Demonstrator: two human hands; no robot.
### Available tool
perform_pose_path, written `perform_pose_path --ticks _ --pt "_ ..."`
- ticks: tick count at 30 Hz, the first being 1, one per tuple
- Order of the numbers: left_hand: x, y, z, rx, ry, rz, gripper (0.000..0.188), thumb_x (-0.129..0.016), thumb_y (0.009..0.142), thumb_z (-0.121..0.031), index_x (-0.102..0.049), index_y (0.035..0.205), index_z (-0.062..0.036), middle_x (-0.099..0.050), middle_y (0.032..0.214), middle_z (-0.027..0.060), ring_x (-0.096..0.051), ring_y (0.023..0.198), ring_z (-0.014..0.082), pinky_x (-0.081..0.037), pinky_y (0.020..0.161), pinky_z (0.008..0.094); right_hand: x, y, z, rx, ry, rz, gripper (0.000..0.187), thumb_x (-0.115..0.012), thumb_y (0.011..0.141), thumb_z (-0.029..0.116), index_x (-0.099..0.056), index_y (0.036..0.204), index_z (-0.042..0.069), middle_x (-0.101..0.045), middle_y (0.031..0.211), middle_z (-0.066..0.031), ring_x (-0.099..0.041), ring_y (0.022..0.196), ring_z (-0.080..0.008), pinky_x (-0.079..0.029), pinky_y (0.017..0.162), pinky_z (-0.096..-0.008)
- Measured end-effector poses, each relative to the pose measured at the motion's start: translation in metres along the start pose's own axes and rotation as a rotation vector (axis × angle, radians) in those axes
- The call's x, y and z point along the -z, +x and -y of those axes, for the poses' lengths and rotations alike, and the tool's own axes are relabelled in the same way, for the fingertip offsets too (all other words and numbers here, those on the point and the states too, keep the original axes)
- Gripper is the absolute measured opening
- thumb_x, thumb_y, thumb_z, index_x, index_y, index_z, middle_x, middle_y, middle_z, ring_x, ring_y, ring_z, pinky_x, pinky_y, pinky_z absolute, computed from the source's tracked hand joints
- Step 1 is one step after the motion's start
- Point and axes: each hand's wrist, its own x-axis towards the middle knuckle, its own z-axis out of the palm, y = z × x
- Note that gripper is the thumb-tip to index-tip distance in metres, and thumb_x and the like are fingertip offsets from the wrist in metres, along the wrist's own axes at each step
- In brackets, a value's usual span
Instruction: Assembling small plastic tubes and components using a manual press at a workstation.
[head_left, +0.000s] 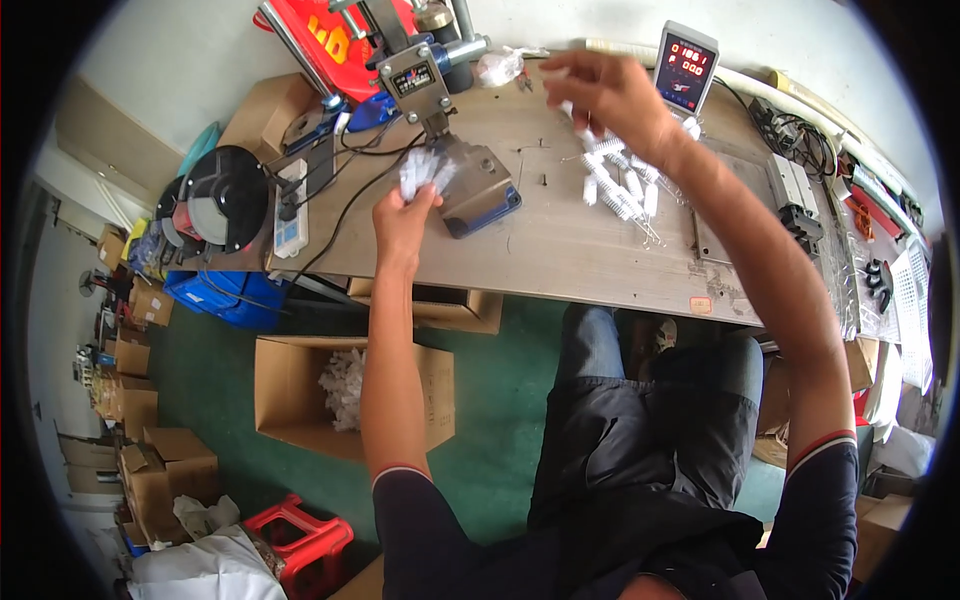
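A bunch of small translucent white plastic pieces (418,172) is gripped in my left hand (400,222), thumb on top, at the left edge of the bench press's metal base (480,190). My right hand (605,95) is raised at the far side of the bench, its fingers loosely bent and spread apart. White bits show just under its fingertips; whether they touch is unclear. Below and right of that hand lies a pile of white cylindrical parts (632,190) with metal springs and thin wire ends. The hand and forearm hide part of the pile.
A counter box with a red display (686,65) stands at the back right. Left of the press are cables, a power strip (291,215) and a black reel (225,200). An open carton (285,395) with white pieces and a red stool (305,540) are on the floor.
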Motion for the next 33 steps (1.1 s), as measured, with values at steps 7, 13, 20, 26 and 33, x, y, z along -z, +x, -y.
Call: perform_pose_path --ticks 7,13,20,26,33 --pt "-0.006 0.011 -0.003 -0.111 0.046 0.013 0.009 -0.071 0.094 -0.013 -0.074 0.094 -0.0041 -0.064 0.075 -0.0045 -0.041 0.058 0.0015 -0.030 0.053 0.0217 0.019 0.044 0.050 0.045 0.105 -0.141 0.026 -0.068 0.094 0.016 -0.070 0.109 -0.006 -0.071 0.095 -0.0131 -0.068 0.076 -0.0157 -0.053 0.056 -0.0249" --pt "-0.011 0.020 -0.007 -0.132 -0.008 0.127 0.008 -0.072 0.094 -0.011 -0.074 0.091 -0.0040 -0.066 0.078 -0.0044 -0.041 0.062 0.0023 -0.033 0.058 0.0223 0.013 0.065 0.086 0.259 0.196 -0.199 0.041 -0.070 0.094 0.027 -0.068 0.114 -0.009 -0.071 0.099 -0.0163 -0.068 0.082 -0.0201 -0.056 0.065 -0.0318" --pt "-0.003 0.014 -0.012 -0.095 0.063 0.095 0.008 -0.072 0.094 -0.009 -0.074 0.098 -0.0035 -0.070 0.083 -0.0004 -0.052 0.070 0.0049 -0.041 0.067 0.0233 -0.004 0.109 0.123 0.371 0.219 -0.106 0.079 -0.063 0.095 0.053 -0.047 0.139 -0.011 -0.063 0.116 -0.0211 -0.059 0.112 -0.0300 -0.048 0.100 -0.0444" --pt "-0.005 0.019 -0.011 -0.106 0.124 0.087 0.011 -0.071 0.093 -0.008 -0.073 0.101 -0.0008 -0.070 0.083 0.0006 -0.061 0.076 0.0081 -0.046 0.073 0.0252 0.000 0.082 0.145 0.188 0.361 -0.046 0.066 -0.049 0.100 0.059 -0.061 0.111 -0.006 -0.065 0.090 -0.0152 -0.061 0.088 -0.0237 -0.047 0.084 -0.0404" --pt "-0.004 0.020 -0.019 -0.114 0.241 0.078 0.012 -0.070 0.091 -0.006 -0.073 0.100 0.0018 -0.069 0.082 0.0018 -0.062 0.073 0.0087 -0.048 0.073 0.0261 -0.006 -0.007 0.081 0.410 0.279 0.071 0.029 -0.052 0.097 0.016 -0.068 0.107 -0.006 -0.071 0.109 -0.0154 -0.067 0.104 -0.0212 -0.053 0.098 -0.0348"
